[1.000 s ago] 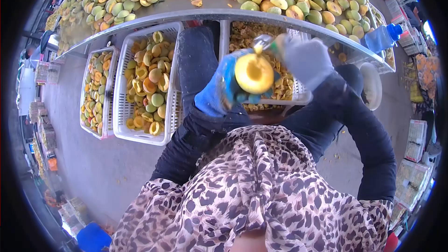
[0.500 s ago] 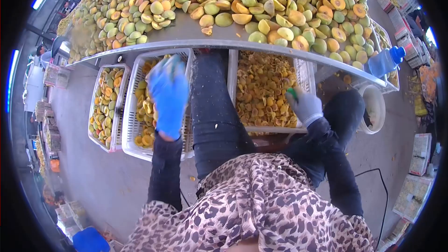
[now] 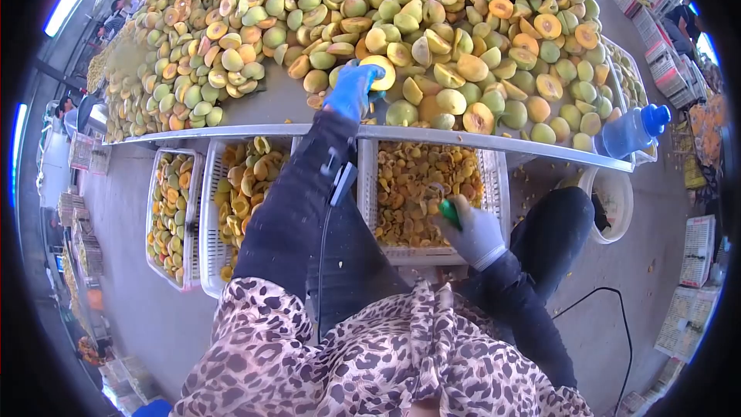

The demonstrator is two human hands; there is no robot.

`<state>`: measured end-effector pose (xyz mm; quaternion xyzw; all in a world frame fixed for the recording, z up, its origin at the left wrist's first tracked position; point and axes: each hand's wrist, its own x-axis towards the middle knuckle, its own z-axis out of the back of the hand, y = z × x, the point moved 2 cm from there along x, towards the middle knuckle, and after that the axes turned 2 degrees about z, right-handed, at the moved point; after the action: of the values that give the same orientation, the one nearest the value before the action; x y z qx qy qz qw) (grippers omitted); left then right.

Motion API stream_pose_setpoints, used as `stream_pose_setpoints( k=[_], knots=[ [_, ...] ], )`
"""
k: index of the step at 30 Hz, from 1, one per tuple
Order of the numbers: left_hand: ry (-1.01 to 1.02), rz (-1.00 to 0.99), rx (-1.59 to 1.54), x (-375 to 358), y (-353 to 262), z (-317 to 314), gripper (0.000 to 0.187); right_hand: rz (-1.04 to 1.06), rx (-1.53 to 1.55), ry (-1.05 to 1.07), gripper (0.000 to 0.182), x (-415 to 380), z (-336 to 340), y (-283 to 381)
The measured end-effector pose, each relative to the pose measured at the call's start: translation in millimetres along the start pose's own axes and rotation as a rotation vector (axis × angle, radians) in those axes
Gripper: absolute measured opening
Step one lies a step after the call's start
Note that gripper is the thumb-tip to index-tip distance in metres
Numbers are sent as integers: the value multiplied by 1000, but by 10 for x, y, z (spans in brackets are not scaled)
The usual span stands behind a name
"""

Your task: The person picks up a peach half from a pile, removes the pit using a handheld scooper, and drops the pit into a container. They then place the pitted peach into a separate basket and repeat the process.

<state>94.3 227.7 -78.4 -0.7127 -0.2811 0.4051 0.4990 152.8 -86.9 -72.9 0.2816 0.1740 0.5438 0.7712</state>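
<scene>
On the metal table [image 3: 266, 100], my left hand [image 3: 351, 93] in a blue glove reaches into the heap of halved yellow-green peaches. Its fingers are closed around a peach half [image 3: 380, 72], cut face showing yellow flesh. My right hand [image 3: 476, 238], in a pale grey glove, is closed on a small tool with a green handle [image 3: 450, 215]; its working end is too blurred to make out. That hand hovers over the front of a white crate [image 3: 500, 185] holding brownish peach scraps [image 3: 421, 177].
Under the table's left side stand a white crate of peach halves [image 3: 247, 177] and a narrower crate of fruit [image 3: 171, 216]. A blue water bottle [image 3: 633, 131] rests at the table's right corner, above a white bucket [image 3: 617, 208]. A black cable [image 3: 629, 324] runs along the floor.
My left hand has moved from above the left crate up to the table and taken hold of a peach half. My right hand has shifted slightly left and down with its tool.
</scene>
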Motion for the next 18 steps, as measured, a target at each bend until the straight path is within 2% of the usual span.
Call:
stream_pose_setpoints(
  k=[1,3,5,7,9,11,13,14,15,17,18],
  knots=[
    [61,11,-95,-74,-7,47,28,-2,10,2,22,96,79,57],
    [133,-95,-438,-602,-25,-76,30,99,383,-164,19,246,316,290],
    [145,17,-641,-1118,-177,-287,29,139,399,-241,16,369,416,470],
    [103,57,-756,-1469,-141,-366,35,72,410,-197,19,392,403,599],
    [227,125,-853,-1732,-138,-454,39,132,423,-220,22,373,386,702],
    [157,96,-821,-1882,-83,-473,39,158,467,-242,25,269,397,772],
    [193,-90,-730,-1983,-23,-456,39,191,443,-275,26,146,408,821],
    [96,-378,-353,-2044,-19,-493,40,215,495,-290,27,103,388,843],
    [99,-380,-358,-2099,-2,-528,40,216,489,-292,27,58,388,860],
    [-47,-774,158,-2273,-103,-602,40,164,286,-313,29,-21,403,878],
    [-43,-776,152,-2303,-110,-601,40,163,278,-317,29,-53,419,881]
  ],
)
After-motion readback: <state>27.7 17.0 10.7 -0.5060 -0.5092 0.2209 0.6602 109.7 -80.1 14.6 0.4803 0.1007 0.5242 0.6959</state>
